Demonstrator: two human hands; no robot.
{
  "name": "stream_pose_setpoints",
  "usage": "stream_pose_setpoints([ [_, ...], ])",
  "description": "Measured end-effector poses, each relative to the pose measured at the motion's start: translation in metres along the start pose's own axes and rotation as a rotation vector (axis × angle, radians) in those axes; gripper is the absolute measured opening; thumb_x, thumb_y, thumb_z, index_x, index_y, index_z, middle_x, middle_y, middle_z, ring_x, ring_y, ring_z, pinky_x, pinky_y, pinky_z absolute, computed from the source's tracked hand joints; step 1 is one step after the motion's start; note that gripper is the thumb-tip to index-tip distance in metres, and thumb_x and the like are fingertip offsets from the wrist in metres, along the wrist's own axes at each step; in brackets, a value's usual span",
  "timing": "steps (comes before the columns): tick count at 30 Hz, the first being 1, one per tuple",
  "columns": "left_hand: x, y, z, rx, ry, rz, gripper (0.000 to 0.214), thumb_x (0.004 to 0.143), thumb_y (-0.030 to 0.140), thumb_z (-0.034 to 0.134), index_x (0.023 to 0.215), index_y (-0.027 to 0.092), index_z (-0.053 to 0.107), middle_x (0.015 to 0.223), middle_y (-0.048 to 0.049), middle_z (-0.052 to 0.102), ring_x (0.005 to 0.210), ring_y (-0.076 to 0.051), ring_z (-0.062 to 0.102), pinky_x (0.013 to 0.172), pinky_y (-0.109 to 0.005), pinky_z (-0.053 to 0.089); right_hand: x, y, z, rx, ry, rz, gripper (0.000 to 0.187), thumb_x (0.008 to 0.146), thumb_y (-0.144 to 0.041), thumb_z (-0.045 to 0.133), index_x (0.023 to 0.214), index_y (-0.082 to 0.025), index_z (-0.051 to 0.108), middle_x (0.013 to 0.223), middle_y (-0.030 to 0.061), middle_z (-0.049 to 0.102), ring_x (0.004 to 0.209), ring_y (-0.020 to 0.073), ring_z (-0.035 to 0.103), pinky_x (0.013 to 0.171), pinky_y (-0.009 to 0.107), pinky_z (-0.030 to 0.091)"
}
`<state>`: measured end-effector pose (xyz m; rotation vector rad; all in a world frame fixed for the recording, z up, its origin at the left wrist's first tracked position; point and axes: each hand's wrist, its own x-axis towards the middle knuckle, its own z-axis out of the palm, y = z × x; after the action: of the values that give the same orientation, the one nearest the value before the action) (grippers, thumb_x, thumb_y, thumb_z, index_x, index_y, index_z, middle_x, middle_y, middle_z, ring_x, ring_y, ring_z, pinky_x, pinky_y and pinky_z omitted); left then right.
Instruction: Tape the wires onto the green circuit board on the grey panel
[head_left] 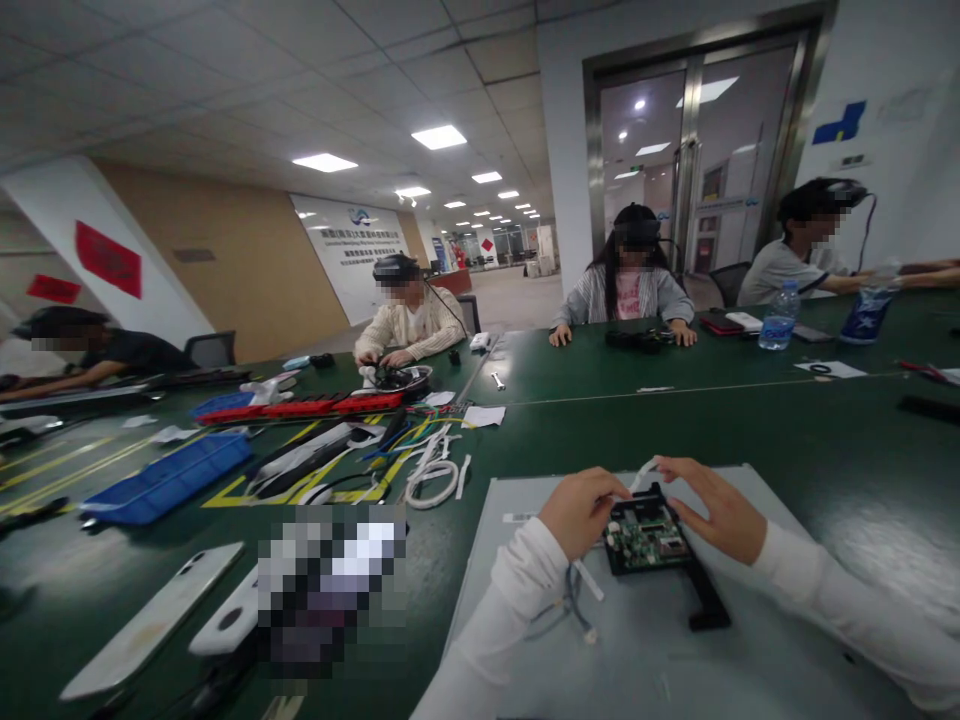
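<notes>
A small green circuit board (646, 535) in a black frame lies on a grey metal panel (675, 660) in front of me. My left hand (581, 510) is closed in a pinch at the board's left top corner. My right hand (718, 505) curls over the board's right side, fingers pinching a flat white ribbon cable (643, 472) that rises from its top edge. A black bar (705, 600) runs from the board toward me. Thin wires with white connectors (577, 605) lie by my left sleeve.
On the green table to my left lie white cables (431, 470), a blue tray (165, 480), a red strip (300, 408) and white flat covers (154, 620). Several other people sit across the table. Water bottles (778, 315) stand at the far right.
</notes>
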<state>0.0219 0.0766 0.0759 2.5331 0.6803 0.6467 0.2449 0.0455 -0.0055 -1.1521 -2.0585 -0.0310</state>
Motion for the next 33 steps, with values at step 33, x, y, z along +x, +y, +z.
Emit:
stream_pose_setpoints([
  [33, -0.002, -0.014, 0.0, 0.013, -0.033, -0.061, 0.022, 0.067, 0.002, 0.042, 0.074, 0.016, 0.058, 0.078, -0.0019, 0.055, 0.076, -0.012, 0.05, 0.07, -0.022, 0.039, -0.005, -0.01, 0.007, 0.366, 0.013, 0.236, 0.025, 0.076, -0.032, 0.047, 0.095, -0.018, 0.055, 0.089, 0.0053, 0.06, 0.079, 0.0157, 0.055, 0.071, 0.029, 0.047],
])
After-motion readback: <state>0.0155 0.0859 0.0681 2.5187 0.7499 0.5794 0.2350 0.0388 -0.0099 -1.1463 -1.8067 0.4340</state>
